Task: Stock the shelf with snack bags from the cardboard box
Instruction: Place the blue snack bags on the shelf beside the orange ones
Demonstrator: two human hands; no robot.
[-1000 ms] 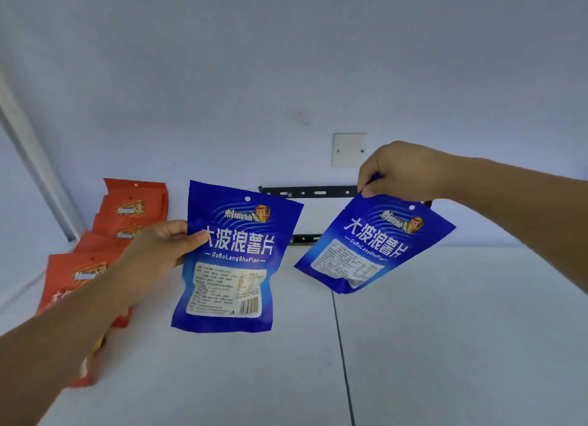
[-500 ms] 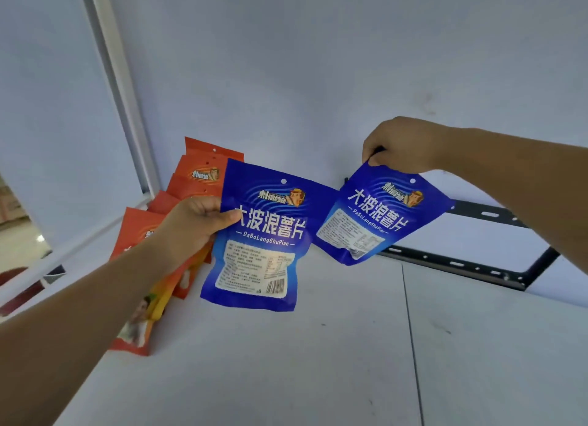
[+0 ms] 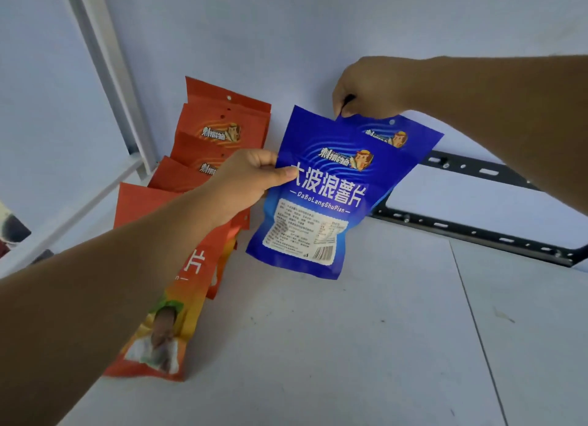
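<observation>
White shelf (image 3: 366,346), open rightward (black bracket (image 3: 477,231) behind). Our left hand (image 3: 251,183) pinches the front blue bag (image 3: 318,209); right hand (image 3: 369,88) grips the rear blue bag (image 3: 413,139) beside the orange bags (image 3: 222,123).

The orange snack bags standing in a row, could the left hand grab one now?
Probably not yet: the left hand is shut on the front blue snack bag, though the orange snack bags stand close beside it, unblocked.
</observation>
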